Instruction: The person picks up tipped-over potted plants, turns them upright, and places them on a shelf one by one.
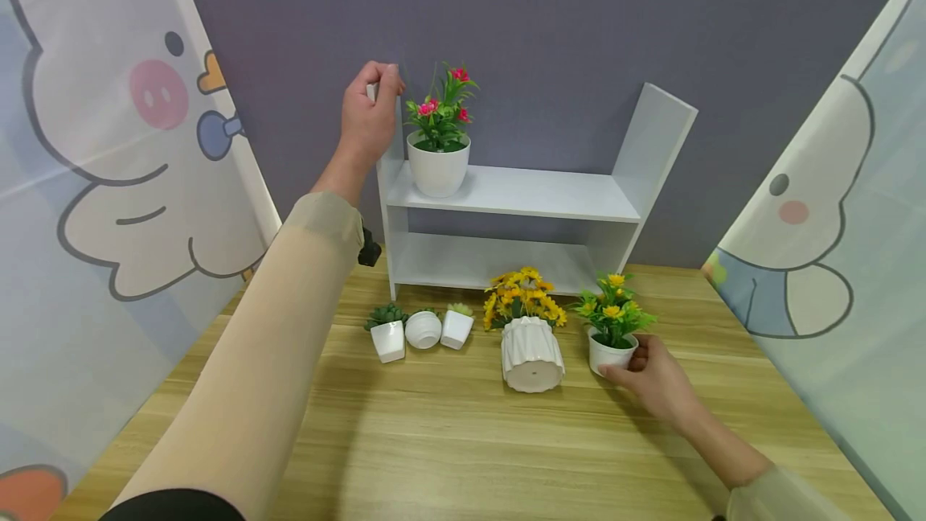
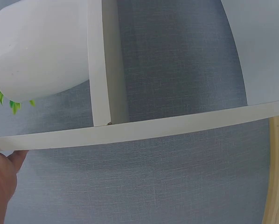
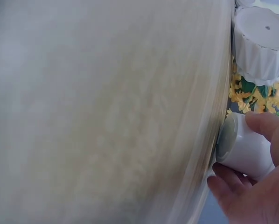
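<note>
My left hand (image 1: 371, 107) grips the top end of the left side panel of a white two-tier shelf (image 1: 521, 193). In the left wrist view its thumb and fingers (image 2: 18, 158) wrap the panel's edge. On the upper tier, close to that hand, stands a white pot of pink flowers (image 1: 438, 171). At the shelf's front right, my right hand (image 1: 658, 380) holds a small white pot of yellow flowers (image 1: 606, 354), thumb on one side and fingers on the other. The right wrist view shows this pot's base (image 3: 227, 138) near the tabletop.
A ribbed white pot of yellow daisies (image 1: 532, 356) lies tipped on the wooden table (image 1: 448, 441), its base facing me. Left of it lie three small white pots of succulents (image 1: 423, 330). Cartoon-printed panels (image 1: 137, 207) flank the table, and a grey wall (image 1: 550, 38) stands behind.
</note>
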Motion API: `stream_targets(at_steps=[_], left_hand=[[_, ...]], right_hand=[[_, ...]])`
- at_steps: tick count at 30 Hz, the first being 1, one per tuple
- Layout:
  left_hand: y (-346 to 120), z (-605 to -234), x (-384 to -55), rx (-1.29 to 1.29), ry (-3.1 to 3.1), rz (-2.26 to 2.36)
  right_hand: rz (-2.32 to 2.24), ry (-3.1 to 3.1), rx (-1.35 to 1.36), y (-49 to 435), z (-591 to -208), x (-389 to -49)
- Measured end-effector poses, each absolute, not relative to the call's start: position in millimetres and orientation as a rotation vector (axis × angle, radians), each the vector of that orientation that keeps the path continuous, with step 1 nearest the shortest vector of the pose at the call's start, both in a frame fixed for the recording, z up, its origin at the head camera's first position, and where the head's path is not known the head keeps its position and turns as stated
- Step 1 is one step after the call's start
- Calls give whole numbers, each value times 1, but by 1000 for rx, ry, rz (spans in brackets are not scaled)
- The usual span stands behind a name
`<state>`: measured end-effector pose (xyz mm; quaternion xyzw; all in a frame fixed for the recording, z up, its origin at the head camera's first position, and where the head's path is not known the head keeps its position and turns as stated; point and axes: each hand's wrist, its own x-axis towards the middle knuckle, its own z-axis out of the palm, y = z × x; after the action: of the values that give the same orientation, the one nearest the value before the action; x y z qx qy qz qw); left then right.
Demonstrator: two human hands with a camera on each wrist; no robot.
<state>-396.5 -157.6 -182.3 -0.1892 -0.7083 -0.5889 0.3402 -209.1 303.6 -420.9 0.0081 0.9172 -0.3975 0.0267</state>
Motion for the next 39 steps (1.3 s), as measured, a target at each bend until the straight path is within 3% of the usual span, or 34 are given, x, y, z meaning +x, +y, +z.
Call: stream_targets(at_steps=[39], left_hand=[[-157,-182,-394,-489,-1848,-1519]], right_hand=[[-1117,3026,-117,288,-429,-215]])
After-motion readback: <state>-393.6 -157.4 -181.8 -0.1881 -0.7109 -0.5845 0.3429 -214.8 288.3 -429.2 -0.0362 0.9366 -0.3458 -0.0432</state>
